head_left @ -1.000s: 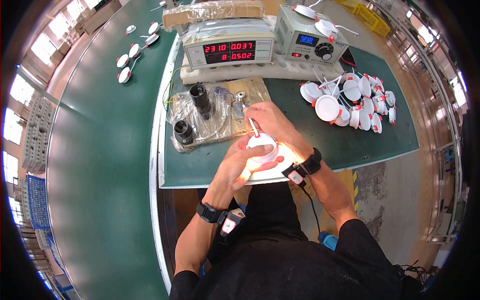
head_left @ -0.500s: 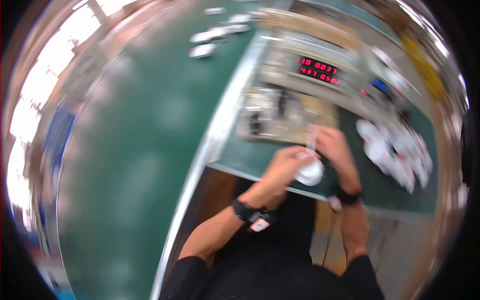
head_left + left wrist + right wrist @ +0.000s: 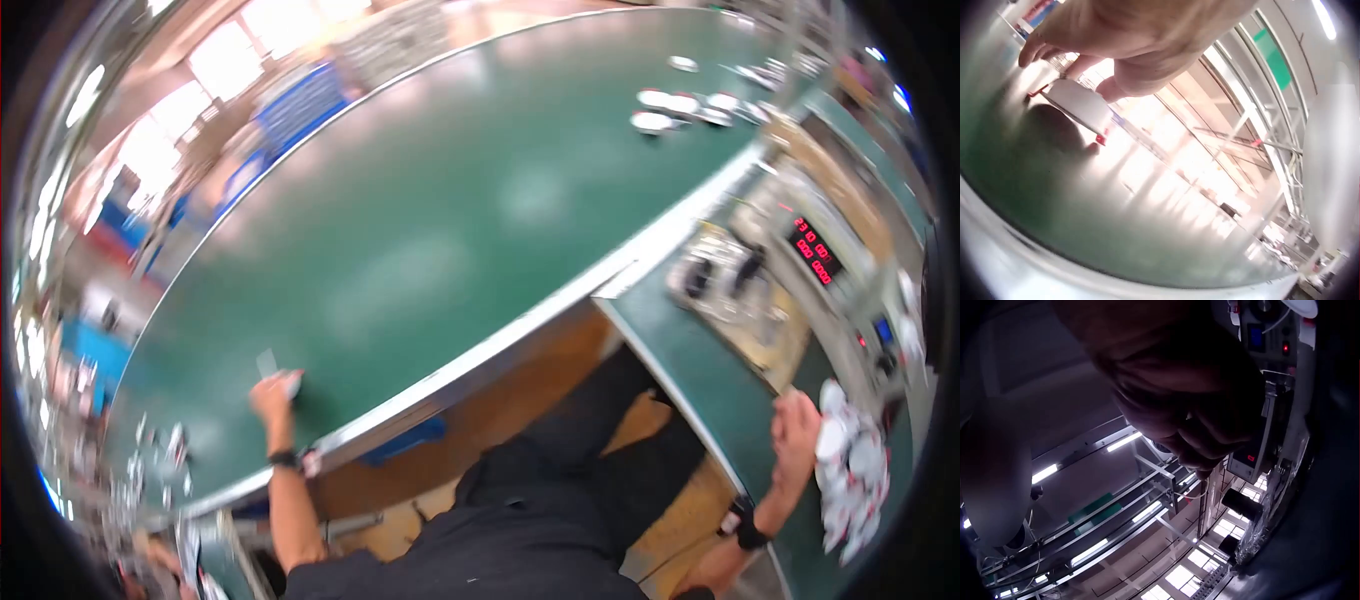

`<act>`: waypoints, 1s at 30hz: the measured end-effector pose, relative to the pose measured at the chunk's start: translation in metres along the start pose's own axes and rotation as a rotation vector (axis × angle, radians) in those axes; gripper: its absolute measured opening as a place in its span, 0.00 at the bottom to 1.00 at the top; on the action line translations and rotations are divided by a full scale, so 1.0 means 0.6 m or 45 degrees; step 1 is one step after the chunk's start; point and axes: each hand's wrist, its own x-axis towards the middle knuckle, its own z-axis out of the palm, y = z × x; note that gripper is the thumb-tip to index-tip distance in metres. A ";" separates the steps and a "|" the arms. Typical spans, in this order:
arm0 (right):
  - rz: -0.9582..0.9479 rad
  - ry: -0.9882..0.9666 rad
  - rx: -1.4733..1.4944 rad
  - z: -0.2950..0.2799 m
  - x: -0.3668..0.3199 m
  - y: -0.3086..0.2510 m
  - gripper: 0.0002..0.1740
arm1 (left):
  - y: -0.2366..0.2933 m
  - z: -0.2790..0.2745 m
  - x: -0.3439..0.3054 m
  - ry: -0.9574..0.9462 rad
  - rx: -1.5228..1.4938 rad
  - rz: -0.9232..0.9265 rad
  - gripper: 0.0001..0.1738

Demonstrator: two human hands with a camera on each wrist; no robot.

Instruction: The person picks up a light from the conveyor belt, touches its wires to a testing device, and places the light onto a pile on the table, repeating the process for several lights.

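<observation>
Over the long green surface (image 3: 420, 240), my left hand (image 3: 270, 398) holds a round white downlight (image 3: 293, 384) at the lower left of the head view. In the left wrist view the downlight (image 3: 1079, 103) is tilted between thumb and fingers, its red clips (image 3: 1101, 139) close over the green top, and it is unlit. My right hand (image 3: 794, 435) is at the smaller green table (image 3: 680, 370), beside a pile of white downlights (image 3: 862, 465). Its fingers are loosely curled, with nothing seen in them; the right wrist view is dark there.
A board (image 3: 780, 345) with black sockets (image 3: 698, 280) lies on the small table. Behind it stands a meter (image 3: 818, 252) with red digits. More downlights lie on the long surface at the far right (image 3: 683, 105) and lower left (image 3: 180, 445). A metal edge (image 3: 500, 340) borders that surface.
The head view has swung left. My left hand has carried the downlight from the small table to the long surface. My right hand has let go of its cable, and the lamp has gone dark.
</observation>
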 end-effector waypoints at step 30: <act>0.364 0.543 0.005 0.005 -0.086 -0.052 0.12 | 1.324 0.414 -0.016 -1.058 -0.780 1.395 0.20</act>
